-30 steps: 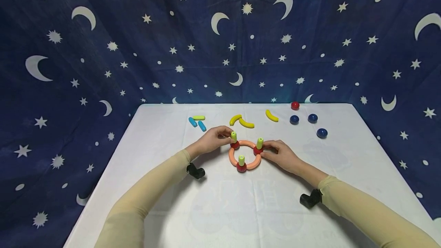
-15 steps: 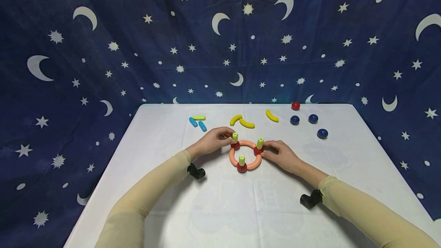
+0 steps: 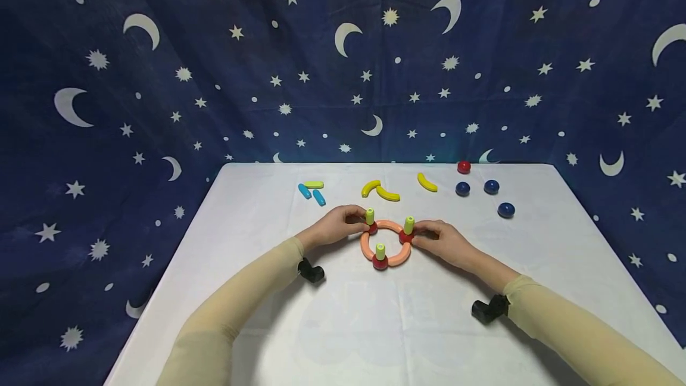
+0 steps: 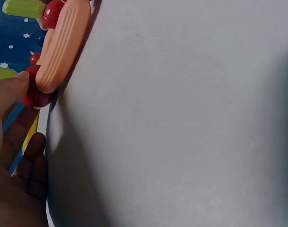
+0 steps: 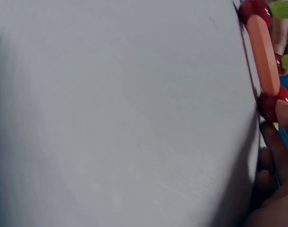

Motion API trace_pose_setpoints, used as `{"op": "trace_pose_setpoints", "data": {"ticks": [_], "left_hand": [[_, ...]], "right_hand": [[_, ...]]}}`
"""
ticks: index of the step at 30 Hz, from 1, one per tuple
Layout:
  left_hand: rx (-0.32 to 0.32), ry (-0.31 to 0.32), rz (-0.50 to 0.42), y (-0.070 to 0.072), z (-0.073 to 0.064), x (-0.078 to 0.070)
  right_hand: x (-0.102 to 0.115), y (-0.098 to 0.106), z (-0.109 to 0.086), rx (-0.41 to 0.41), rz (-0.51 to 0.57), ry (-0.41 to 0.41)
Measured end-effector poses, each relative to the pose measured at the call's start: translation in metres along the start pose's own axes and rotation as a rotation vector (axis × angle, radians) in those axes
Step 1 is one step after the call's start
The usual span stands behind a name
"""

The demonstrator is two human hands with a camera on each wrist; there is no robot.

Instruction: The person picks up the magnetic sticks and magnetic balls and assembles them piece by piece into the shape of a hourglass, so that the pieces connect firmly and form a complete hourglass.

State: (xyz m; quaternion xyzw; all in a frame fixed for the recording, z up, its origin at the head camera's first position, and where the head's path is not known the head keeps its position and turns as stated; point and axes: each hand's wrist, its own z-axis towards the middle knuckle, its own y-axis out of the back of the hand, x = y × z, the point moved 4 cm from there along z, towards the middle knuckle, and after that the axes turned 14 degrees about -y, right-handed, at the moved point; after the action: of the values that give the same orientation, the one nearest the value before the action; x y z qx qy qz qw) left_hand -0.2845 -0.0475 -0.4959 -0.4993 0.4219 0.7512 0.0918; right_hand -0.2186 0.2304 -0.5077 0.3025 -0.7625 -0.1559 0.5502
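Observation:
A ring of curved orange pieces (image 3: 365, 245) joined by three red balls (image 3: 380, 262) lies on the white table in the head view. From each ball a light-green stick (image 3: 380, 251) stands up. My left hand (image 3: 339, 225) pinches the back-left ball, its thumb on the red ball (image 4: 32, 90) in the left wrist view. My right hand (image 3: 446, 243) holds the right-hand ball, with the thumb against that red ball (image 5: 272, 105) in the right wrist view. The far sides of both gripped balls are partly hidden by fingers.
Behind the ring lie several yellow curved pieces (image 3: 388, 193). Two blue sticks (image 3: 319, 197) and a green stick (image 3: 314, 184) sit at the back left. Back right are three dark-blue balls (image 3: 506, 210) and a loose red ball (image 3: 464, 167). A starry curtain (image 3: 343, 76) hangs behind the table.
My left fingers have slid down from the back-left green stick to the red ball below it, and that stick stands a little straighter. My right hand stays at its ball. The head view shifts slightly.

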Motion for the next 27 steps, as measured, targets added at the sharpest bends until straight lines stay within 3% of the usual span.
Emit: {"op": "trace_pose_setpoints", "data": {"ticks": [5, 9, 19, 24, 27], "left_hand": [[0.028, -0.010, 0.023, -0.005, 0.003, 0.004], [0.033, -0.011, 0.016, -0.007, 0.004, 0.004], [0.028, -0.012, 0.024, -0.003, -0.001, 0.002], [0.033, -0.010, 0.021, -0.002, -0.003, 0.002], [0.034, -0.011, 0.024, -0.002, -0.004, 0.001]], "right_hand": [[-0.006, 0.011, -0.003, 0.029, 0.025, -0.022], [-0.013, 0.029, -0.006, -0.017, 0.054, -0.022], [-0.042, 0.108, -0.031, -0.348, 0.182, 0.012], [-0.065, 0.141, -0.042, -0.520, 0.250, -0.039], [-0.078, 0.152, -0.044, -0.578, 0.235, -0.075]]}}
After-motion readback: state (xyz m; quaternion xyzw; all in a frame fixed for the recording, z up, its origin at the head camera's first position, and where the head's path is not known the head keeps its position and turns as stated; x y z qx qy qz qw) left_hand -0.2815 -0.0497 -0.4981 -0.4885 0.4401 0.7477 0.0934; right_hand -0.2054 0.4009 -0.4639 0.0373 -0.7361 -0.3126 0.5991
